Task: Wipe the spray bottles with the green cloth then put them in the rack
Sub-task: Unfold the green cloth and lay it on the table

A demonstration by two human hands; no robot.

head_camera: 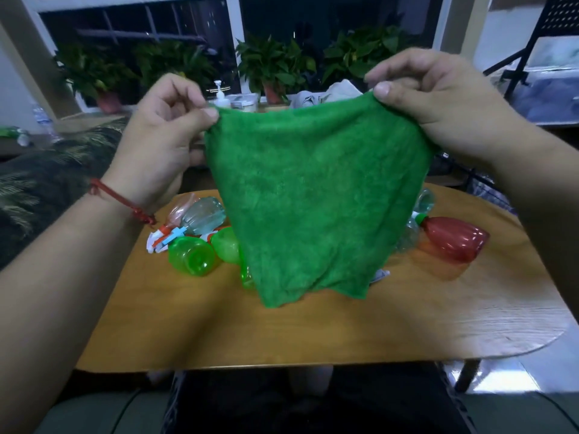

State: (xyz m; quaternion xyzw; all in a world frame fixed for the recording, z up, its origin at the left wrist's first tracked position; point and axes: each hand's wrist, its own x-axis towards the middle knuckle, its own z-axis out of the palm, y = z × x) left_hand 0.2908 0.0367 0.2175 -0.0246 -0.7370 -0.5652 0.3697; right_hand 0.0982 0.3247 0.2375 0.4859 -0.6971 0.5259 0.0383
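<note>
Dangling the green cloth (313, 195) by its top corners, pinching with left hand (159, 142) and right hand (438, 101), in front of a green spray bottle (191, 256) and red spray bottle (454, 238) lying on the wooden table (313, 333), potted plants (275, 64) behind.

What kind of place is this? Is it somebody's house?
Probably a room in someone's home, maybe a living room. There's a small wooden table, potted plants lined up along a big window, and what looks like a leaf-patterned sofa on the left.
</note>
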